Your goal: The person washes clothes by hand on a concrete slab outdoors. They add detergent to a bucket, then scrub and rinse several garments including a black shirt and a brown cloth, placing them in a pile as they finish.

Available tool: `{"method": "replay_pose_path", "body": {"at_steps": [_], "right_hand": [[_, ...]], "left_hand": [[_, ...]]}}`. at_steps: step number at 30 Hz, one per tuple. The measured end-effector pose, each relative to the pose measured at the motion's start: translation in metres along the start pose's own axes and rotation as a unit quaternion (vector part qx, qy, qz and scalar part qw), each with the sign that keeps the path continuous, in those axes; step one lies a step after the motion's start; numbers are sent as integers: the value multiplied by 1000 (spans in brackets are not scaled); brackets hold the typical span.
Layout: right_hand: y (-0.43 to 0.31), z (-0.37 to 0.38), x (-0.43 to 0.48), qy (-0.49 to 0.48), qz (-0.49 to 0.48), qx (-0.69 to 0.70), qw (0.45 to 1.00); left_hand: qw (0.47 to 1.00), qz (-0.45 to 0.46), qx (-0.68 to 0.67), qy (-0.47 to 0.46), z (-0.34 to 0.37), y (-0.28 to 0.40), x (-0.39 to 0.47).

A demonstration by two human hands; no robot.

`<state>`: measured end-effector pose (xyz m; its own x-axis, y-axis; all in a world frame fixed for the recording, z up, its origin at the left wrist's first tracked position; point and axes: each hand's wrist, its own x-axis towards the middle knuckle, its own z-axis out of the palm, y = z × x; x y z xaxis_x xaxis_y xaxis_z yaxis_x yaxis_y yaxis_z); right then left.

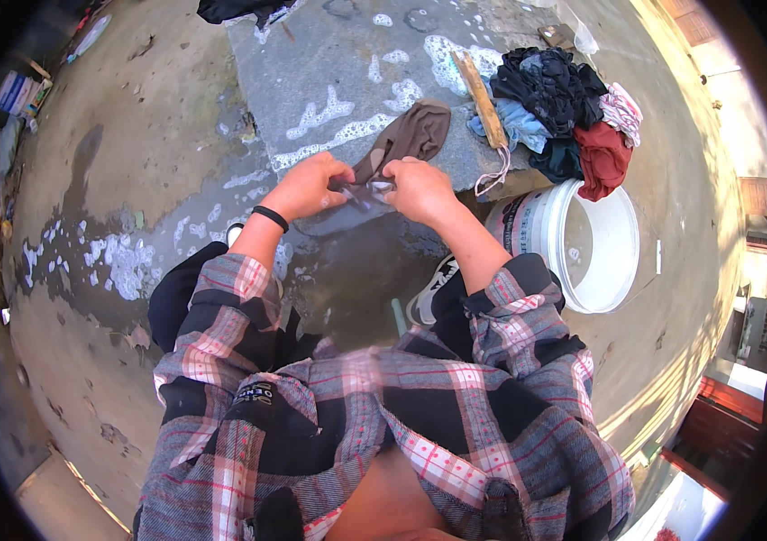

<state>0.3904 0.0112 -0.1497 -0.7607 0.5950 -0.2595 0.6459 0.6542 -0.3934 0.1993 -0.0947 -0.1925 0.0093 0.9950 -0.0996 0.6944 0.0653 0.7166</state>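
Observation:
A wet brown cloth item, perhaps a sock, trails over the near edge of a grey stone slab. My left hand pinches its near end from the left, and my right hand grips the same end from the right. Between my fingers a pale, blurred bit shows, too unclear to name. White suds streak the slab around the cloth. To the right, a wooden stick with a pink cord loop leans on a light blue cloth.
Heaped clothes, including a black garment and a dark red one, lie at the slab's right edge. Below them a white plastic bucket rests on its side. Another black cloth lies at the far edge. Wet, sudsy concrete spreads left.

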Motion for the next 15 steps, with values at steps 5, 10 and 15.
{"method": "replay_pose_path", "body": {"at_steps": [5,10,15], "right_hand": [[4,12,-1,18,2,18,1000],[11,7,-2,54,13,72,996],[9,-1,0,58,83,174,980]], "left_hand": [[996,-69,-36,47,1,2,-5],[990,-77,-78,89,1,-1,-5],[987,-84,-90,102,-1,-2,-3]]}}
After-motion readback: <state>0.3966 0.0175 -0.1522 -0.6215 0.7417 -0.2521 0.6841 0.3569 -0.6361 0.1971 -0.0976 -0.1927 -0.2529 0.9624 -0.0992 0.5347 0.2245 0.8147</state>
